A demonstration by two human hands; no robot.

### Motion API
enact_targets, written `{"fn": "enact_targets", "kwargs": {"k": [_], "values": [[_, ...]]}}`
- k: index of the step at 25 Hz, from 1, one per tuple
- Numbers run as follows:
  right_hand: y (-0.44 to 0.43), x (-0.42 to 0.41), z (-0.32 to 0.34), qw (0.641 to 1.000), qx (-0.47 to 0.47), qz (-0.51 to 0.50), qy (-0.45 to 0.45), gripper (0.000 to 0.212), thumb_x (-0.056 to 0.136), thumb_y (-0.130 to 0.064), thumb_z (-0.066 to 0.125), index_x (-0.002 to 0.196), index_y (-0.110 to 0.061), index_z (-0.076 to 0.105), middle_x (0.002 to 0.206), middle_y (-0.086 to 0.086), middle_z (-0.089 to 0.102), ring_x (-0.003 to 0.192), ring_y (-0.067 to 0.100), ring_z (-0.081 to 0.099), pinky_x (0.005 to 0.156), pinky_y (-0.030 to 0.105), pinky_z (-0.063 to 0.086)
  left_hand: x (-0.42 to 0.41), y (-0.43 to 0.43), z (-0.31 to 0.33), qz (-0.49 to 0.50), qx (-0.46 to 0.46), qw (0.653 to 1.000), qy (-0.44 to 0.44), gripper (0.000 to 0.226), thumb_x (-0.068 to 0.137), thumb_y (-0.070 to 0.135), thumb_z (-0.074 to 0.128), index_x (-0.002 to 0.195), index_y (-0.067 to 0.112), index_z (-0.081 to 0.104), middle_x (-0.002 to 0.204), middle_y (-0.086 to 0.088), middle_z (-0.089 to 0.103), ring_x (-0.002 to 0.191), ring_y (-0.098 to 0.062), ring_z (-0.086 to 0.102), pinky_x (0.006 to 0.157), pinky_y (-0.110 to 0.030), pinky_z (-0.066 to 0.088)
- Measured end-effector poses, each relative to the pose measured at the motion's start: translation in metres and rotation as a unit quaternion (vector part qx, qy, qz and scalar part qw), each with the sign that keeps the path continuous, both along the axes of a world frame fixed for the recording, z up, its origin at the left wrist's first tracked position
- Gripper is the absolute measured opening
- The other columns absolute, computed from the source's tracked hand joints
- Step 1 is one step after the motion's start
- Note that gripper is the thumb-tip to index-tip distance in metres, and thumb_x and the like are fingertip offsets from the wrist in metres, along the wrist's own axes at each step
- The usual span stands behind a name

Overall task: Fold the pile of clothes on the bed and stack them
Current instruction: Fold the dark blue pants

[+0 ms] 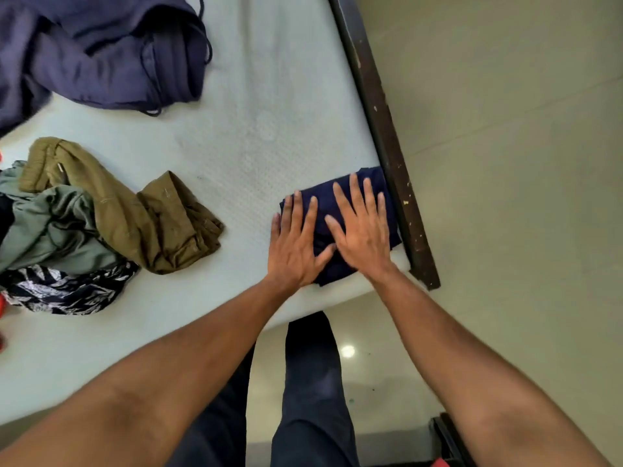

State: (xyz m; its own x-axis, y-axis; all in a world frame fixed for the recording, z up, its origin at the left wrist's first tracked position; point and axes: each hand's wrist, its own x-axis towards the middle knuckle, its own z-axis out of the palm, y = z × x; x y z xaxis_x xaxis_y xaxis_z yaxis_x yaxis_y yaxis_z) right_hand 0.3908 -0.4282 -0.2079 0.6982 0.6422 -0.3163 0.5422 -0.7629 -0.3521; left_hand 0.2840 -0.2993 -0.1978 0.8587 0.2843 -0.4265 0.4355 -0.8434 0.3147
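Pressing folded navy garment [337,273] by bed frame [387,136] — left grip [293,247], right grip [362,237] spread.

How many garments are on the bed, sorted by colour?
Navy: 2, the folded navy garment and the loose navy garment
Olive-brown garment: 1
Grey-green garment: 1
Black-and-white print garment: 1
Total: 5; the red scraps are unclear.

Navy garment [337,273] folded into small flat rectangle at mattress [236,146] corner, olive trousers [145,214], grey-green garment [57,227], leaf-print cloth [67,291] crumpled together at left, slate-blue garment [101,52] rumpled beyond
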Motion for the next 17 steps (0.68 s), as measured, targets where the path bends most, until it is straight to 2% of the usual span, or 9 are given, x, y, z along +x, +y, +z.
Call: {"fn": "enact_targets", "kwargs": {"k": [2, 5, 6, 8, 10, 12, 14, 15, 17], "values": [[0.004, 0.010, -0.016, 0.999, -0.032, 0.009, -0.009, 0.066, 0.105, -0.055, 0.033, 0.163, -0.028, 0.018, 0.172, 0.006, 0.007, 0.158, 0.027, 0.004, 0.126, 0.054, 0.008, -0.001, 0.002, -0.015, 0.007, -0.024, 1.000, 0.009, 0.093, 0.092, 0.070, 0.039, 0.161, 0.020, 0.000, 0.167, -0.012, -0.011, 0.154, -0.027, -0.013, 0.125, -0.050, -0.002], [0.010, 0.015, -0.013, 0.998, -0.054, 0.025, 0.013, 0.067, 0.104, -0.058, 0.029, 0.164, -0.030, 0.013, 0.172, 0.004, 0.003, 0.158, 0.027, 0.001, 0.126, 0.055, 0.006, 0.000, 0.013, -0.013, -0.010, -0.053, 0.999, 0.005, 0.091, 0.091, 0.071, 0.035, 0.161, 0.020, 0.005, 0.167, -0.014, -0.005, 0.155, -0.029, -0.008, 0.124, -0.050, -0.003], [0.012, 0.017, -0.005, 0.997, -0.062, 0.022, 0.030, 0.067, 0.104, -0.057, 0.030, 0.164, -0.030, 0.013, 0.172, 0.004, 0.003, 0.158, 0.027, 0.001, 0.126, 0.056, 0.007, 0.004, 0.019, -0.004, -0.003, -0.073, 0.997, 0.008, 0.090, 0.090, 0.068, 0.037, 0.161, 0.019, 0.012, 0.167, -0.016, 0.000, 0.155, -0.031, -0.002, 0.123, -0.049, 0.001], [0.027, 0.022, 0.019, 0.995, -0.071, -0.005, 0.064, 0.065, 0.103, -0.051, 0.042, 0.162, -0.029, 0.023, 0.171, 0.005, 0.010, 0.157, 0.029, 0.009, 0.123, 0.059, 0.012, 0.009, 0.038, 0.019, 0.054, -0.151, 0.987, -0.007, 0.080, 0.087, 0.055, 0.048, 0.153, 0.013, 0.036, 0.162, -0.020, 0.024, 0.151, -0.035, 0.021, 0.121, -0.044, 0.018], [0.039, 0.026, 0.041, 0.995, -0.059, -0.046, 0.071, 0.055, 0.100, -0.039, 0.055, 0.151, -0.022, 0.045, 0.164, 0.010, 0.031, 0.149, 0.033, 0.030, 0.119, 0.056, 0.029, 0.007, 0.060, 0.044, 0.179, -0.244, 0.953, -0.034, 0.054, 0.087, 0.038, 0.058, 0.134, 0.010, 0.060, 0.143, -0.014, 0.054, 0.135, -0.029, 0.048, 0.112, -0.035, 0.035], [0.065, 0.019, 0.067, 0.991, -0.010, -0.072, 0.110, 0.037, 0.099, -0.031, 0.060, 0.133, -0.017, 0.063, 0.145, 0.008, 0.054, 0.131, 0.029, 0.052, 0.107, 0.043, 0.044, -0.016, 0.099, 0.069, 0.327, -0.261, 0.906, -0.061, 0.028, 0.092, 0.024, 0.064, 0.117, 0.013, 0.069, 0.119, -0.003, 0.068, 0.114, -0.018, 0.062, 0.100, -0.029, 0.045], [0.102, 0.006, 0.087, 0.968, 0.029, -0.130, 0.213, 0.021, 0.099, -0.027, 0.062, 0.116, -0.021, 0.071, 0.121, 0.001, 0.070, 0.111, 0.020, 0.065, 0.098, 0.033, 0.050, -0.054, 0.142, 0.088, 0.441, -0.246, 0.859, -0.083, 0.015, 0.093, 0.016, 0.065, 0.106, 0.016, 0.072, 0.100, 0.003, 0.071, 0.092, -0.011, 0.064, 0.089, -0.028, 0.050], [0.125, -0.004, 0.093, 0.951, 0.040, -0.156, 0.265, 0.014, 0.098, -0.026, 0.063, 0.108, -0.027, 0.072, 0.110, -0.002, 0.074, 0.102, 0.016, 0.069, 0.097, 0.035, 0.053, -0.080, 0.164, 0.094, 0.485, -0.227, 0.839, -0.097, 0.011, 0.092, 0.014, 0.065, 0.100, 0.018, 0.072, 0.092, 0.004, 0.070, 0.083, -0.009, 0.062, 0.084, -0.029, 0.051], [0.181, -0.028, 0.100, 0.932, 0.051, -0.160, 0.323, 0.014, 0.095, -0.025, 0.065, 0.093, -0.037, 0.072, 0.096, -0.005, 0.076, 0.092, 0.016, 0.071, 0.095, 0.044, 0.056, -0.137, 0.210, 0.105, 0.556, -0.181, 0.803, -0.120, 0.012, 0.091, 0.010, 0.065, 0.094, 0.021, 0.070, 0.083, 0.003, 0.068, 0.074, -0.008, 0.059, 0.079, -0.033, 0.052]]}}
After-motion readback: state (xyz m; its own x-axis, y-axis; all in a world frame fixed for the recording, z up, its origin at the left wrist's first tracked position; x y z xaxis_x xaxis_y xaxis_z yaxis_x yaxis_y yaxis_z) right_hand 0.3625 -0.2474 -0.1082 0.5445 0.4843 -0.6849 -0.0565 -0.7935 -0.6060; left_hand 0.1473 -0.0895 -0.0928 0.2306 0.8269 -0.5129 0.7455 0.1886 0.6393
